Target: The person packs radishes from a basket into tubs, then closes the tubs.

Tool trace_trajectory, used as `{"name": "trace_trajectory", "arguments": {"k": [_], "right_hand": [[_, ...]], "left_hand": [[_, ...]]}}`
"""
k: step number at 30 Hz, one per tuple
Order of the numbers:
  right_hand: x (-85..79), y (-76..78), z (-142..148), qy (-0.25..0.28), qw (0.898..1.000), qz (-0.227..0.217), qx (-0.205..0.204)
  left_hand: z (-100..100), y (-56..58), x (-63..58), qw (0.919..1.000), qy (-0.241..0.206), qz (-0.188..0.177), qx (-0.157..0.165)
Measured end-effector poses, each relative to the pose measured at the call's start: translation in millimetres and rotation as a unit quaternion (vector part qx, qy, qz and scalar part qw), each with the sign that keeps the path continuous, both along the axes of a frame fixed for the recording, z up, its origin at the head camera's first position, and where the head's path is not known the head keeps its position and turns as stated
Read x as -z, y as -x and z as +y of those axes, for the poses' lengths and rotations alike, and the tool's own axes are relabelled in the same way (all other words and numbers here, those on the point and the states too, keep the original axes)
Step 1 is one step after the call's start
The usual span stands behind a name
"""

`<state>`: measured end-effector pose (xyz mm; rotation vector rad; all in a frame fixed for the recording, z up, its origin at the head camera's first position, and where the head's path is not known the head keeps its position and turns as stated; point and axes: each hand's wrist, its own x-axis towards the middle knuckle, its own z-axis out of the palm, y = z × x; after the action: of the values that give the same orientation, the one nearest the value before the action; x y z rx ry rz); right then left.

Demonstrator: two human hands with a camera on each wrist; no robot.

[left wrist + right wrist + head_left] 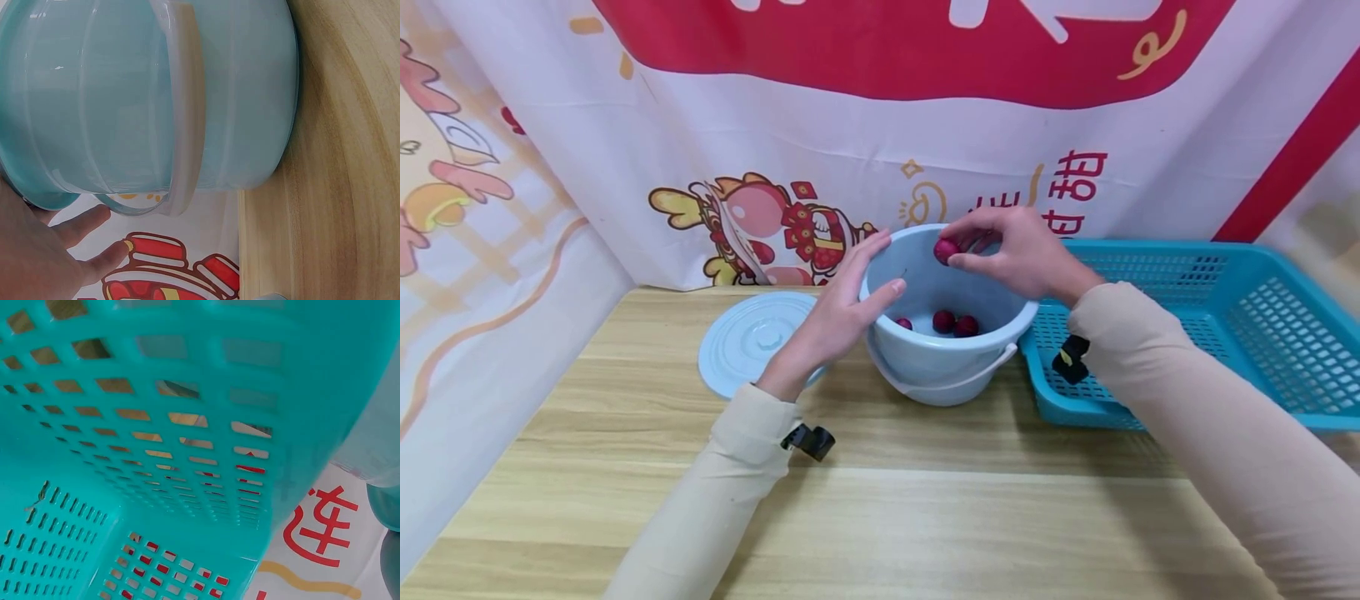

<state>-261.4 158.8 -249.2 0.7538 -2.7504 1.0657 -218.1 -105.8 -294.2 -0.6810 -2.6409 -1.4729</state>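
A light blue bucket [940, 367] with a pale handle [187, 112] stands upright on the table. My left hand [842, 304] holds its left rim, thumb over the edge and fingers along the outside; the left wrist view shows some fingers [84, 225] stretched beside the wall. Above the bucket's far right rim, my right hand [1011, 250] pinches a dark red round fruit, seemingly a plum [947, 251], between thumb and fingertips. Three similar plums [943, 321] lie in the bucket, one partly hidden by the near rim. The right hand is out of sight in the right wrist view.
A teal perforated basket [1255, 333] stands against the bucket's right side; a leaf scrap [39, 497] lies in it. The light blue lid [741, 337] lies flat left of the bucket. A printed cloth [820, 133] hangs behind the wooden table [925, 525].
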Motion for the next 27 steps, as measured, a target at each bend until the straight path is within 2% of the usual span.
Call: {"name": "trace_trajectory", "arguments": {"k": [12,27], "right_hand": [[5.1,2.5,0.8,-0.033,0.999,-0.008,-0.016],[4.8,0.8,-0.2,-0.064,0.998,-0.012,-0.012]], "left_hand": [[-0.6,-0.2,-0.2,1.0000,0.002,-0.001,-0.001],[-0.3,0.6,0.0,1.0000,-0.002,0.001,0.002]]}}
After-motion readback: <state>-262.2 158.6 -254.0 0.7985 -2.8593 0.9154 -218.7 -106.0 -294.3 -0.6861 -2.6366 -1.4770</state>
